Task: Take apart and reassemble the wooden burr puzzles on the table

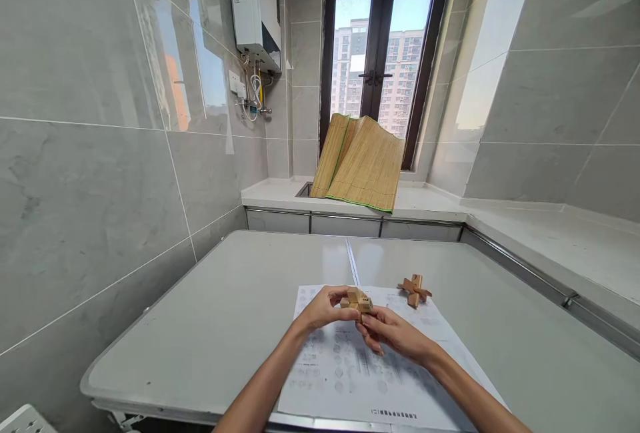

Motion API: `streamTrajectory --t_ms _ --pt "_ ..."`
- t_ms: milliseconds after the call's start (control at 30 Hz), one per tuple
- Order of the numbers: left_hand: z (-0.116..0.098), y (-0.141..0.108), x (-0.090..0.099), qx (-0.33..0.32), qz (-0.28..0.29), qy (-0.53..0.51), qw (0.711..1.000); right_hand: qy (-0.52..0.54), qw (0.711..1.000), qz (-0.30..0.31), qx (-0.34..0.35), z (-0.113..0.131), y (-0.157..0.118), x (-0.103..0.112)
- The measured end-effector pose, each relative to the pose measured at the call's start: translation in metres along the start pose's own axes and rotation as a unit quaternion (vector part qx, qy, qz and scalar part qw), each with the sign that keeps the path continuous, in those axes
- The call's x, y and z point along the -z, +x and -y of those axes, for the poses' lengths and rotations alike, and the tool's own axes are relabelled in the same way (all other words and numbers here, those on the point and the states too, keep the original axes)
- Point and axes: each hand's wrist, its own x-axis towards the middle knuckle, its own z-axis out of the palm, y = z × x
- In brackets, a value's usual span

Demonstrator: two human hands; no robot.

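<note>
Looking down through the head camera, I have both hands in view above a pale worktop (pixel 200 326). The left hand (pixel 325 309) is closed on a light wooden block assembly (pixel 357 299), with its thumb on the near side. The right hand (pixel 394 334) grips the same assembly from its lower right, thumb and forefinger pinching it while the other fingers curl below. I can make out a dark mark on one end of the wood, too small for me to read. The assembly is held over a large printed sheet (pixel 330 396) spread on the worktop. Near the sheet's far right corner I see a darker wooden cross-shaped piece (pixel 415 290), apart from both hands. Farther off, a bamboo mat (pixel 367 166) leans in front of a window (pixel 375 39), and a white water heater (pixel 253 3) hangs at left.
</note>
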Motion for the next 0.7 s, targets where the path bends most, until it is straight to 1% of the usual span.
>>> streamTrajectory --t_ms 100,200,267,400,467,533,700 --pt "-0.005 0.001 0.001 0.005 -0.010 0.021 1.000 -0.035 0.999 -0.021 0.016 -0.001 0.003 0.001" --pt "-0.006 0.003 0.000 0.008 -0.027 0.041 0.999 -0.081 0.995 -0.051 0.026 0.000 0.002 0.008" --pt "-0.001 0.003 0.000 0.009 -0.042 0.051 0.998 -0.109 0.991 -0.067 0.025 0.000 0.001 0.013" --pt "0.016 0.006 0.002 0.029 -0.088 0.089 0.992 -0.146 0.983 -0.107 0.025 -0.003 -0.002 0.027" --pt "0.022 0.007 0.003 0.033 -0.091 0.102 0.990 -0.155 0.981 -0.118 0.016 -0.004 -0.004 0.033" --pt "0.024 0.009 0.002 0.030 -0.080 0.115 0.990 -0.164 0.980 -0.108 -0.006 -0.004 -0.005 0.037" --pt "0.022 0.010 -0.006 0.021 -0.052 0.142 0.988 -0.131 0.988 -0.032 -0.073 0.005 -0.010 0.041"
